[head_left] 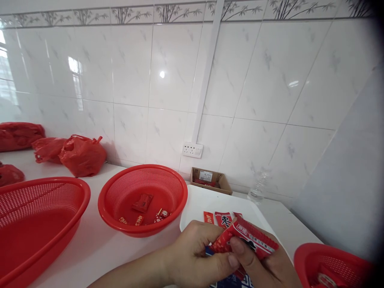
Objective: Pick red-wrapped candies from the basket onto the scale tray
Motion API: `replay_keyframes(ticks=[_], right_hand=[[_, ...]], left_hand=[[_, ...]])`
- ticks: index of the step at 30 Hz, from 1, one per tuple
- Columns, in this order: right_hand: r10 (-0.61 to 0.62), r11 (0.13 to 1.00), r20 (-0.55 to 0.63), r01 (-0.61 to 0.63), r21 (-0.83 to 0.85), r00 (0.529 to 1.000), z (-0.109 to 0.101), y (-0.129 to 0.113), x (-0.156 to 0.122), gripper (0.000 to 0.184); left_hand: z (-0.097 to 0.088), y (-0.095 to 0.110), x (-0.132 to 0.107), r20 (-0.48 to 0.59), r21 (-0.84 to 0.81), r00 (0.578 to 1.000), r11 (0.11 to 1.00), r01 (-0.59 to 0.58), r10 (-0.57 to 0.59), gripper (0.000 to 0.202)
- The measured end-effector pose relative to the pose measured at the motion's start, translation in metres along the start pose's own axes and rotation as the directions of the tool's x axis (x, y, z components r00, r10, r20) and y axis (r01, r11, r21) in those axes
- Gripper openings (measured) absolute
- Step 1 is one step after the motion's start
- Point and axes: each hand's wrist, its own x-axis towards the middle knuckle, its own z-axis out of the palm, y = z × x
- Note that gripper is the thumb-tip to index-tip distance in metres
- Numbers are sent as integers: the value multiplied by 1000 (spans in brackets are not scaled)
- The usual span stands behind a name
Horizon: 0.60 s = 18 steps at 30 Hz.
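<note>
A red snack packet (252,237) with a crimped edge and white and black print is gripped between both hands over the white tray (198,200). My left hand (199,254) is closed on its left side, thumb pressing against it. From the right, my right hand (264,266) holds the packet with its thumb on the front. Below the hands shows a blue patterned packet (231,281), partly covered; I cannot tell whether it is held. Just beyond the fingers, another red packet (222,219) with a large dark character lies on the tray beside a small red packet (208,217).
A red plastic basket (105,196) with several small packets stands left of the tray, another red basket (72,186) further left. One more basket (306,256) is at right. Behind are a cardboard box (226,187), a clear bottle (257,190) and red plastic bags (84,156).
</note>
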Motion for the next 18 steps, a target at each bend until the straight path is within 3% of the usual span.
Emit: replay_keyframes(ticks=[5, 9, 18], right_hand=[[-110, 991, 20, 111, -81, 994, 0, 0, 2, 28], [-85, 993, 1, 84, -87, 996, -2, 7, 1, 25], [-46, 993, 55, 40, 107, 997, 3, -5, 6, 38]], left_hand=[[-1, 1, 0, -4, -14, 1000, 1000, -6, 6, 21], [0, 2, -1, 8, -10, 999, 999, 39, -39, 24], [-4, 3, -2, 41, 59, 998, 997, 52, -55, 32]])
